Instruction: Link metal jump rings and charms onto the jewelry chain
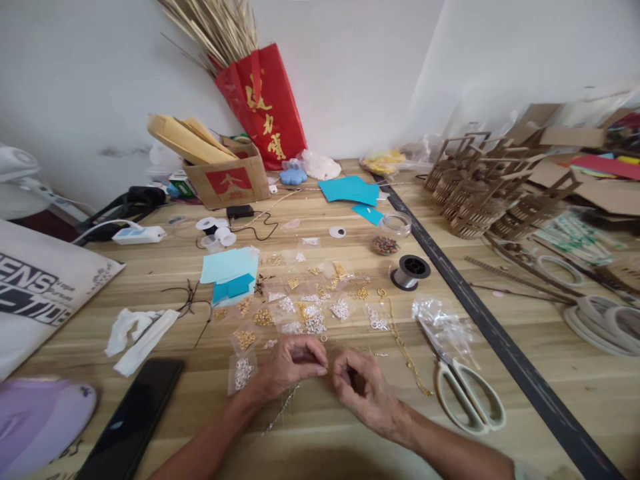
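My left hand (293, 363) and my right hand (363, 390) rest close together on the wooden table (350, 440) near its front edge. Both have their fingers curled into a pinch, tips nearly meeting. A thin silvery chain (283, 408) trails from under my left hand toward me. What my right fingers pinch is too small to make out. Just beyond the hands lie several small clear bags of gold and silver findings (300, 313). A gold chain (405, 350) runs along the table to the right of my right hand.
Scissors (465, 390) lie right of my hands beside crumpled plastic (443, 323). A wire spool (410, 271), a bead jar (386, 244), blue paper (230, 273), a dark phone (133, 417) and white tissue (137, 337) surround the work area. A cardboard box (227, 177) and red bag (263, 107) stand behind.
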`<state>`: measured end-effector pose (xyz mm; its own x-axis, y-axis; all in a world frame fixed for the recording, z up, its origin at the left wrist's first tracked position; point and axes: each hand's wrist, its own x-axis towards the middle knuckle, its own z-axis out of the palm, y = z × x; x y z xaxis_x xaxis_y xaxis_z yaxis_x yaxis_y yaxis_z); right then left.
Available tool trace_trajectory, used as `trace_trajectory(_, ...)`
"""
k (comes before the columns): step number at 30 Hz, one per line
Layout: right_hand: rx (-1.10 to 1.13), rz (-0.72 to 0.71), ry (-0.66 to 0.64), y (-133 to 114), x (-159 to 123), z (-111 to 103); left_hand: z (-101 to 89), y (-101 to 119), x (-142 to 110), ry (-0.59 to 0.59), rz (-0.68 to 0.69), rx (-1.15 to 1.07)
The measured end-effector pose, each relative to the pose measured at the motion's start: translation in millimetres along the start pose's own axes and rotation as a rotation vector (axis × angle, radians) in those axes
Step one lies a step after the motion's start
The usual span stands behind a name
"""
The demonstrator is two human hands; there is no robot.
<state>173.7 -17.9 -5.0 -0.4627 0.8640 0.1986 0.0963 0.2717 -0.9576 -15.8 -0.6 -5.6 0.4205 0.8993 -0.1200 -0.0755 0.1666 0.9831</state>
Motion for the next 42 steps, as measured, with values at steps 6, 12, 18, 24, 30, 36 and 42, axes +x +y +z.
trace_trajectory(6, 0.013, -0.006, 0.006, 1.1, 0.2, 0.6, -0.6, -0.7, -0.3, -0.010, 0.018, -0.010)
trace_trajectory(12, 0.017, 0.003, 0.007, -0.2, 0.9, 0.8, -0.6, -0.2, -1.3, -0.003, 0.010, 0.014)
trace_trajectory(18, 0.019, 0.034, -0.019, 1.9, -0.2, -0.2, -0.8, -1.8, -1.1, -0.017, 0.010, 0.011)
trace_trajectory(24, 0.024, 0.020, -0.030, 4.1, -0.8, -0.5, -0.3, -1.9, -0.8, -0.038, 0.004, -0.023)
trace_trajectory(30, 0.041, 0.004, -0.015, 5.1, -0.8, 0.8, -0.5, -0.3, -1.6, -0.051, 0.015, -0.036)
trace_trajectory(36, 0.041, 0.020, 0.001, 5.4, -1.0, 2.1, -1.3, -2.1, -1.1, -0.040, 0.013, -0.050)
trace_trajectory(42, 0.028, 0.003, 0.012, 3.5, -0.8, 1.2, -1.1, -1.0, -0.1, -0.042, 0.029, -0.042)
